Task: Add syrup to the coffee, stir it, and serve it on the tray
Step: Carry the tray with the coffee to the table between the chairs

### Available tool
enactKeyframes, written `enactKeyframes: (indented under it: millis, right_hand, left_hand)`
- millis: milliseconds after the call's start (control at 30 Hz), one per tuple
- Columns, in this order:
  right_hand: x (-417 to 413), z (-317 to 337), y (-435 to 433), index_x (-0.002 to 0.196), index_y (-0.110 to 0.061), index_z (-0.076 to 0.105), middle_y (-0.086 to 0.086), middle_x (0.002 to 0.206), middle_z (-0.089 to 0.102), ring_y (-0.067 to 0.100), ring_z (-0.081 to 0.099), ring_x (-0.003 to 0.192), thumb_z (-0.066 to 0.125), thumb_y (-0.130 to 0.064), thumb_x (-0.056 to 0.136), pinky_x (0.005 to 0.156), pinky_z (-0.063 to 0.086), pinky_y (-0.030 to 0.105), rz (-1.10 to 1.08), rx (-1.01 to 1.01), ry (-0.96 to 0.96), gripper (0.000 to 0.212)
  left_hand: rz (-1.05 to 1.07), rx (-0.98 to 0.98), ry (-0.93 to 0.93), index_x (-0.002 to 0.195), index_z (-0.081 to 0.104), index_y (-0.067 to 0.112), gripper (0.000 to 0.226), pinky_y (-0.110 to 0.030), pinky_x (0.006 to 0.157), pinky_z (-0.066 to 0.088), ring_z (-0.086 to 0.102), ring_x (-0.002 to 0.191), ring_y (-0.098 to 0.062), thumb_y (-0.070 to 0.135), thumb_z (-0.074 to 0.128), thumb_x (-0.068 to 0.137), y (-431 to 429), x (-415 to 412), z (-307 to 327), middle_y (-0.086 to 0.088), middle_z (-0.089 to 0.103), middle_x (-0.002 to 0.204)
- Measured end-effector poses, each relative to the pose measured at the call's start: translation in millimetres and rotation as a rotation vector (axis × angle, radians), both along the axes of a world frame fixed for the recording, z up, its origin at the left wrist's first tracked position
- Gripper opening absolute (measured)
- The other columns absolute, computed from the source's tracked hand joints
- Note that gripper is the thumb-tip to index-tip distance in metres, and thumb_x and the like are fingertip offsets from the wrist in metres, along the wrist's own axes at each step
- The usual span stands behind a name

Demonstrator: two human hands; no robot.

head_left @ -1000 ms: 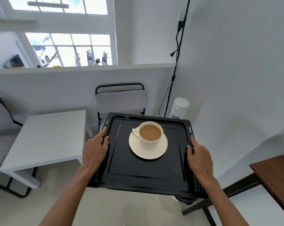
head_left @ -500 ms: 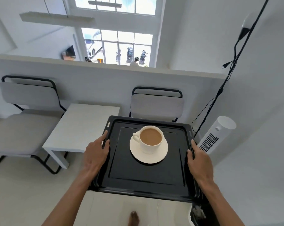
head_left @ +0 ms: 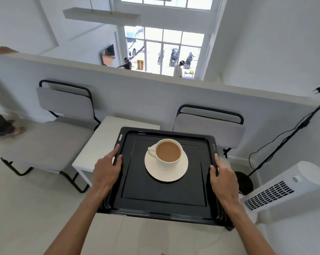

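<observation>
I carry a black rectangular tray (head_left: 162, 197) level in front of me, off any surface. A white cup of milky brown coffee (head_left: 168, 154) stands on a white saucer (head_left: 175, 176) in the tray's far half, handle pointing left. My left hand (head_left: 106, 171) grips the tray's left rim, thumb on top. My right hand (head_left: 222, 178) grips the right rim the same way. No syrup or spoon is in view.
A small white table (head_left: 98, 146) lies just beyond the tray, between two grey chairs with black frames (head_left: 50, 137) (head_left: 208, 126). A white tower fan (head_left: 284, 190) lies at the right, black cables (head_left: 291, 129) behind it. A low white wall (head_left: 146, 96) runs behind. A person's feet (head_left: 6, 127) show far left.
The view has swung left over the second: the white table and chairs moved toward the centre, the fan came in at the right. My grip on the tray has not changed.
</observation>
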State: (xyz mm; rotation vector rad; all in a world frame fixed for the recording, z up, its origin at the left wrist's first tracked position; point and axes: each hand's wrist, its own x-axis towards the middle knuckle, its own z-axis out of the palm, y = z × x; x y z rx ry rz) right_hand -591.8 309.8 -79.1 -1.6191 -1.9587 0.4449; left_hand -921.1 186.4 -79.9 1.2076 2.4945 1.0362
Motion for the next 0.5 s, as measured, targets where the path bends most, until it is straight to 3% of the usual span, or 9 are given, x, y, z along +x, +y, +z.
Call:
enactKeyframes:
  millis: [100,200,300,367,500]
  right_hand:
    - [-29.5,1.8,16.8,0.146,-0.006,0.052,0.012,0.082,0.069,0.018,0.056,0.07,0.06,-0.013,0.1,0.072,0.047,0.025,0.01,0.012,-0.028,0.047]
    - [-58.4,1.2,33.9,0.148,-0.008,0.049,0.003,0.062,0.056,0.016,0.052,0.057,0.058,-0.016,0.101,0.063,0.042,0.025,0.018,-0.016,-0.037,0.048]
    - [-88.8,-3.5,47.5,0.15,-0.01,0.047,0.006,0.064,0.059,0.021,0.057,0.06,0.056,-0.017,0.102,0.06,0.043,0.029,0.033,-0.04,-0.041,0.049]
    - [-109.8,-8.2,53.6,0.149,-0.009,0.048,0.005,0.067,0.058,0.021,0.056,0.062,0.057,-0.017,0.102,0.061,0.042,0.028,0.018,-0.024,-0.046,0.049]
    - [-153.8,-17.0,60.3,0.148,-0.01,0.049,0.005,0.065,0.055,0.022,0.055,0.063,0.057,-0.017,0.102,0.061,0.04,0.03,-0.016,-0.043,-0.06,0.048]
  left_hand:
    - [0.037,-0.025,-0.012,0.148,0.054,0.027,0.047,-0.041,0.068,0.05,0.063,0.066,-0.031,0.029,0.057,0.102,11.8,-27.0,2.6,0.005,0.049,0.055]
    - [0.067,-0.024,-0.016,0.148,0.054,0.029,0.046,-0.038,0.064,0.045,0.056,0.06,-0.025,0.029,0.056,0.102,21.7,-53.9,-0.3,0.006,0.047,0.051]
    - [0.079,-0.033,-0.016,0.148,0.054,0.03,0.047,-0.044,0.072,0.052,0.063,0.069,-0.033,0.03,0.057,0.102,31.9,-83.7,-2.9,0.007,0.049,0.053]
    - [0.088,-0.031,-0.011,0.148,0.054,0.031,0.046,-0.045,0.073,0.054,0.065,0.07,-0.035,0.031,0.057,0.101,38.4,-105.2,-6.5,-0.001,0.055,0.055]
    - [0.056,-0.042,-0.012,0.148,0.054,0.032,0.047,-0.046,0.071,0.057,0.06,0.06,-0.032,0.031,0.057,0.101,51.2,-154.2,-16.8,0.001,0.053,0.053]
